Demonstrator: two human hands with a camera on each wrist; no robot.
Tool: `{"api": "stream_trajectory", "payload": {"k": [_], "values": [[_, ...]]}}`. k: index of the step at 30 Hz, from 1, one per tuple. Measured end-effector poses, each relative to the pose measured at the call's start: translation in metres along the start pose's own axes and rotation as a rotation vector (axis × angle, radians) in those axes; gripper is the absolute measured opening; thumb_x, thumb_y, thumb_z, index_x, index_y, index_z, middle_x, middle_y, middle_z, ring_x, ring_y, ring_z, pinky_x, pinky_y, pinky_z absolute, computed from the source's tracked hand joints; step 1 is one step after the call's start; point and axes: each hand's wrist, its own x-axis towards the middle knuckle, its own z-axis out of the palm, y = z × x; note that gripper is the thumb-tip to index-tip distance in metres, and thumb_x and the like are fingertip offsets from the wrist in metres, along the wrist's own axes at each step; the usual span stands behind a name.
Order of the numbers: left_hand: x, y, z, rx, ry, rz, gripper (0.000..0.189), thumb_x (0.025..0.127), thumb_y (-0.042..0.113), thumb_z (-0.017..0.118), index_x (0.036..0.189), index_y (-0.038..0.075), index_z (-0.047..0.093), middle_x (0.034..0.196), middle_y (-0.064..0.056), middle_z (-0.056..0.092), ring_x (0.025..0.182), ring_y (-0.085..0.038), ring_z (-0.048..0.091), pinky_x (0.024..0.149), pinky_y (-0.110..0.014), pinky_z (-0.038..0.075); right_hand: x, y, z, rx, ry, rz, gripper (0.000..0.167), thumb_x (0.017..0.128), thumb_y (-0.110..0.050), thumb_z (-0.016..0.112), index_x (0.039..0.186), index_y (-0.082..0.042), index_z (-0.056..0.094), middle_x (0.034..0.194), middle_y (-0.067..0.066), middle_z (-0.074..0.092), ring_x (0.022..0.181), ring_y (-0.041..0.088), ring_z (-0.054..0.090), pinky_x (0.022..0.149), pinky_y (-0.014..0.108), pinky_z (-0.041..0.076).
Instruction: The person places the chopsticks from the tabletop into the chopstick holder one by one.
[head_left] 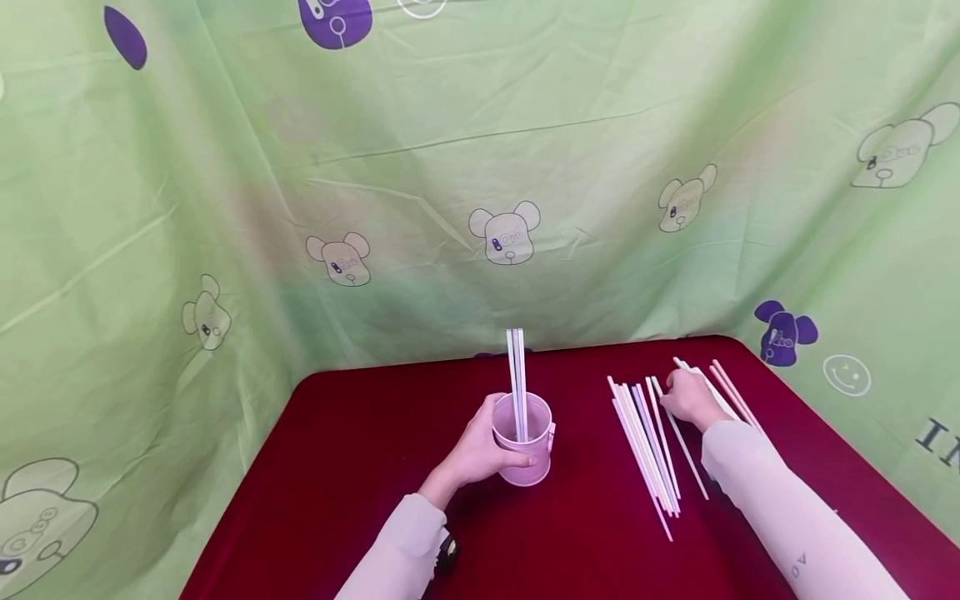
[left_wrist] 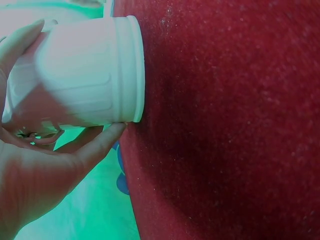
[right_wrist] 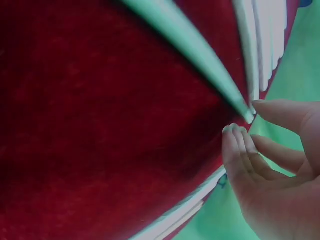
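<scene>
In the head view my left hand grips a small pink pail around its side, with the thumb across the front. A few pastel straws stand upright in the pail. The left wrist view shows that hand curled about the pail, a fingertip by its base rim. On the right, my right hand is at the far end of a pale green straw lying on the cloth. In the right wrist view, its thumb and fairly straight fingers stand apart around the tip of the green straw.
Several pastel straws lie in a loose row left of my right hand. Pink straws and white ones lie beyond it to the right. A dark red cloth covers the table, and a green printed curtain hangs behind.
</scene>
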Motion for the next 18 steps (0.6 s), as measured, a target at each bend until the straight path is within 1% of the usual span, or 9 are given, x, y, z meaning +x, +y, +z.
{"api": "stream_trajectory", "payload": {"k": [2,4,7,9,12,14,16,18], "values": [[0.0,0.0,0.0,-0.006,0.002,0.001,0.092,0.065,0.011,0.096,0.141,0.009,0.044,0.131,-0.01,0.058,0.119,-0.028,0.059,0.106,-0.053,0.045,-0.001,0.003,0.0,-0.001,-0.005,0.022,0.02,0.077,-0.002,0.066,0.087,0.014,0.062,0.084,0.026,0.066,0.086,0.047,0.062,0.08,0.057,0.052],[0.0,0.0,0.0,-0.01,0.005,0.003,0.093,0.065,0.01,0.096,0.141,0.008,0.044,0.132,-0.011,0.058,0.12,-0.031,0.059,0.106,-0.055,0.045,-0.002,0.004,-0.001,0.01,-0.009,0.04,0.019,0.077,-0.003,0.068,0.086,0.013,0.064,0.088,0.028,0.067,0.088,0.048,0.062,0.082,0.057,0.052],[-0.001,0.003,0.001,-0.014,0.013,0.007,0.093,0.065,0.006,0.095,0.142,0.004,0.043,0.132,-0.014,0.058,0.12,-0.036,0.058,0.106,-0.059,0.044,-0.003,0.003,-0.002,0.022,-0.025,0.059,0.011,0.077,-0.003,0.069,0.079,0.007,0.067,0.082,0.022,0.068,0.083,0.043,0.062,0.077,0.054,0.052],[-0.002,0.009,0.001,-0.022,0.016,0.01,0.092,0.065,0.002,0.094,0.141,0.001,0.042,0.132,-0.018,0.057,0.119,-0.039,0.058,0.106,-0.062,0.043,-0.003,0.001,-0.004,0.017,-0.031,0.065,0.008,0.077,-0.004,0.07,0.075,0.004,0.068,0.079,0.019,0.068,0.081,0.04,0.061,0.075,0.052,0.052],[-0.005,0.023,0.0,-0.037,0.018,0.005,0.088,0.066,-0.003,0.091,0.139,-0.004,0.042,0.13,-0.023,0.056,0.118,-0.043,0.057,0.106,-0.064,0.042,-0.001,-0.001,-0.006,0.005,-0.041,0.072,0.007,0.076,-0.004,0.071,0.072,0.002,0.07,0.079,0.019,0.069,0.082,0.042,0.061,0.075,0.052,0.052],[-0.006,0.028,-0.001,-0.027,0.02,0.012,0.086,0.066,-0.003,0.09,0.138,-0.005,0.042,0.13,-0.023,0.056,0.117,-0.044,0.057,0.105,-0.063,0.043,0.0,-0.001,-0.007,-0.004,-0.043,0.073,0.007,0.076,-0.004,0.07,0.073,0.002,0.071,0.08,0.019,0.069,0.083,0.042,0.062,0.075,0.052,0.053],[-0.007,0.029,-0.001,-0.028,0.022,0.011,0.086,0.066,-0.003,0.09,0.138,-0.005,0.042,0.13,-0.024,0.056,0.117,-0.044,0.057,0.104,-0.063,0.043,0.001,-0.001,-0.009,-0.003,-0.052,0.076,0.007,0.075,-0.003,0.068,0.073,0.003,0.072,0.077,0.018,0.07,0.078,0.04,0.063,0.072,0.05,0.054],[-0.006,0.024,0.001,-0.018,0.022,0.012,0.087,0.066,-0.001,0.091,0.139,-0.003,0.042,0.131,-0.021,0.057,0.118,-0.042,0.058,0.104,-0.062,0.044,0.001,0.001,-0.01,0.027,-0.07,0.095,0.008,0.075,-0.002,0.067,0.072,0.003,0.072,0.071,0.014,0.069,0.07,0.032,0.064,0.067,0.043,0.055]]}}
